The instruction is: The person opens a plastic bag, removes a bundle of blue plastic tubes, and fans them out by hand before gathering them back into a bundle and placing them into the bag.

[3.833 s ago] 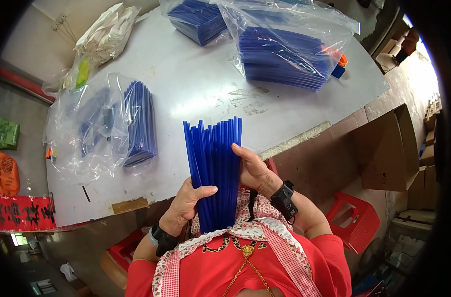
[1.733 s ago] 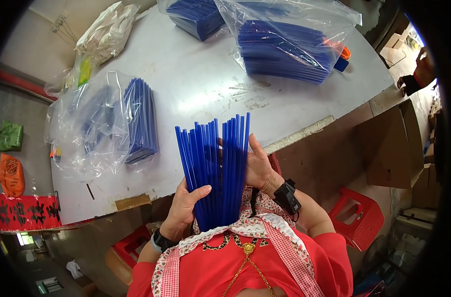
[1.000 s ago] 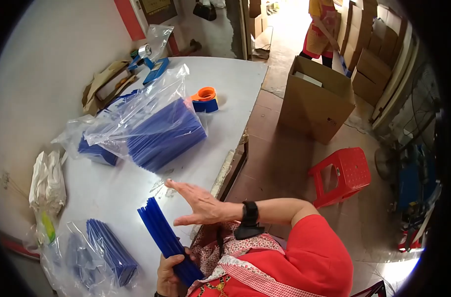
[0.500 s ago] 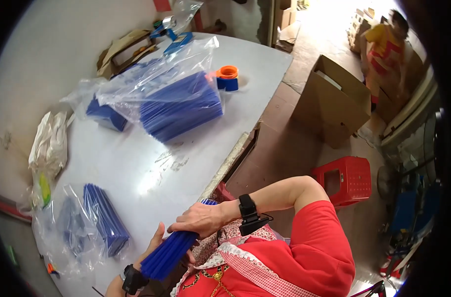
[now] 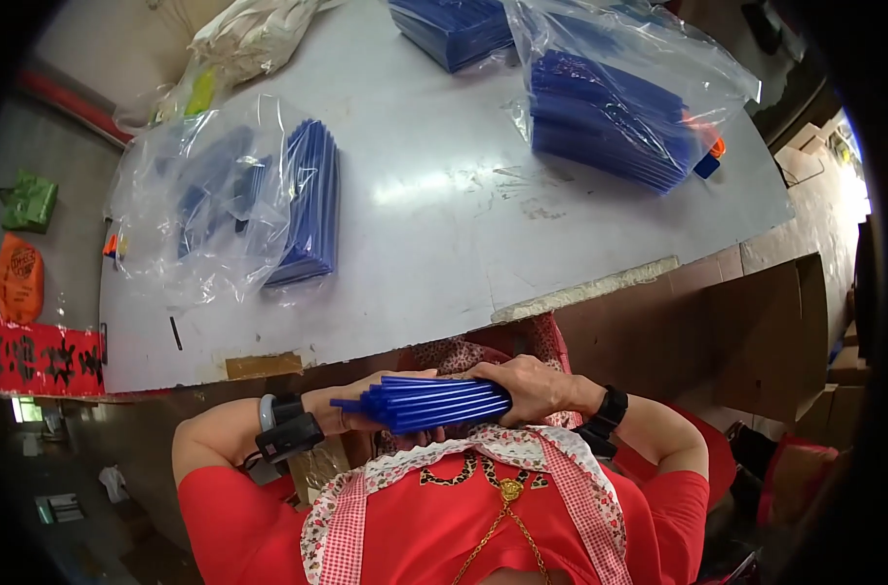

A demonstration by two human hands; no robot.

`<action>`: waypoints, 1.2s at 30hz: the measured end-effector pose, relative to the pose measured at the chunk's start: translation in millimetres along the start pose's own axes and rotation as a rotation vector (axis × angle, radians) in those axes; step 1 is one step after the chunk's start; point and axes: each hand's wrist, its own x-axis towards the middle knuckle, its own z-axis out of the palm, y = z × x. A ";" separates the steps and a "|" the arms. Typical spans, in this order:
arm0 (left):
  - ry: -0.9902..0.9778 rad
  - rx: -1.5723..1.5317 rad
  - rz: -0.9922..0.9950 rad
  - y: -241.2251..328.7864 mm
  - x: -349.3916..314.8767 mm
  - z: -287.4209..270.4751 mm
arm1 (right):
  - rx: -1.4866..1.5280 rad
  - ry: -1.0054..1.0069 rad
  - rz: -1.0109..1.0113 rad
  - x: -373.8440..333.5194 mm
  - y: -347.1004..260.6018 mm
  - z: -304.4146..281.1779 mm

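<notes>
Smooth, glossy plastic tubes point(image 5: 439, 402); crinkled, shiny plastic bags point(image 5: 147, 224); smooth table point(image 5: 415, 273) with a sheen; cloth apron point(image 5: 345, 517); matt cardboard box point(image 5: 771, 336).

I'd call this a small, well-worn workshop. My large, pale grey surface point(image 5: 415, 253) is scuffed, its near edge point(image 5: 590, 290) rough and chipped. Dense stacks of ribbed blue plastic point(image 5: 312, 200) lie on it, left and far right, in loose clear plastic bags point(image 5: 152, 234), and I have a bundle of thin, glossy blue plastic tubes point(image 5: 439, 402) close in front of me. An orange-and-blue plastic tape dispenser point(image 5: 707, 166), partly hidden, sits at far right. Rightward, beyond the surface, stand a large brown cardboard box point(image 5: 771, 336) and smaller brown cartons point(image 5: 846, 369).
</notes>
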 end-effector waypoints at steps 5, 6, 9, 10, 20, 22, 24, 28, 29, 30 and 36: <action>0.034 0.053 0.496 18.0 -13.3 -0.7 | 0.258 0.126 0.003 8.9 7.5 -6.3; 0.066 0.118 0.644 31.7 -16.4 0.5 | 0.418 0.145 0.037 16.0 4.3 -15.6; 0.470 0.810 1.089 74.3 -29.0 34.8 | 0.732 0.208 0.111 28.9 -14.3 -33.3; 0.464 0.820 1.092 77.0 -26.6 40.5 | 0.907 0.185 0.103 32.5 -23.1 -35.7; 0.375 0.067 1.122 55.1 27.2 41.1 | 1.597 0.290 0.149 38.2 -13.7 10.3; 0.377 0.014 1.103 52.2 28.7 36.5 | 1.621 0.284 0.151 37.5 -8.9 12.5; 0.367 0.012 1.129 49.1 28.8 33.2 | 1.657 0.272 0.146 37.3 -4.6 14.0; 0.357 0.001 1.150 44.3 26.1 34.7 | 1.690 0.224 0.170 36.9 1.4 14.3; 0.352 -0.003 1.156 43.4 25.0 35.8 | 1.694 0.223 0.169 36.9 1.5 14.5; 0.355 -0.003 1.154 42.4 23.7 36.5 | 1.700 0.221 0.153 36.8 1.2 14.6; 0.298 -0.043 1.144 40.9 18.5 34.8 | 1.737 0.232 0.111 35.8 4.8 19.0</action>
